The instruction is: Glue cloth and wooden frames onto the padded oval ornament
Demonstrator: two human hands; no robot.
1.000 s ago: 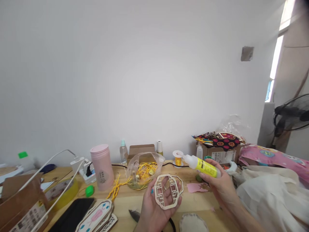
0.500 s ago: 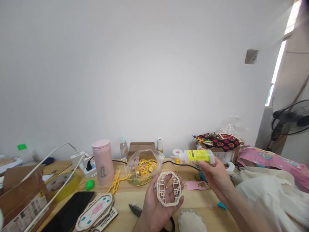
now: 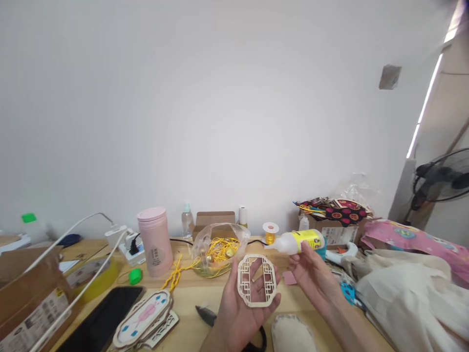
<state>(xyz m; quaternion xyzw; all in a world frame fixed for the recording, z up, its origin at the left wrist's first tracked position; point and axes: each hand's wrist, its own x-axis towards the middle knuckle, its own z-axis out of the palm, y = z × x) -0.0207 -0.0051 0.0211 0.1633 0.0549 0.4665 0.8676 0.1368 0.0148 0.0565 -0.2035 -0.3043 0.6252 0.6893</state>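
My left hand (image 3: 240,320) is palm up, its fingers curled around a flat wooden lattice frame (image 3: 257,304). The frame is pale and octagon-like, with cut-out fretwork on both sides and an open middle. My right hand (image 3: 317,281) grips a white squeeze bottle (image 3: 291,243) with a yellow label, probably glue. The bottle lies nearly level, its narrow nozzle pointing left, above and to the right of the frame and apart from it. Below the hands, a pale rounded piece (image 3: 293,335) lies on the table. A black pointed tool (image 3: 205,315) is partly hidden by my left wrist.
Left stand a pink tumbler (image 3: 156,244), a black phone (image 3: 100,318), stacked wooden plaques (image 3: 144,318), a tape roll (image 3: 93,281) and a cardboard box (image 3: 32,303). Behind sits a plastic bag (image 3: 220,249) of yellow cords. Right are white cloth (image 3: 414,298) and a filled box (image 3: 339,232).
The bottle has turned from about level to nozzle slightly down, and my right hand has shifted its grip, fingers now lower. My left hand and the lattice frame stay nearly in place.
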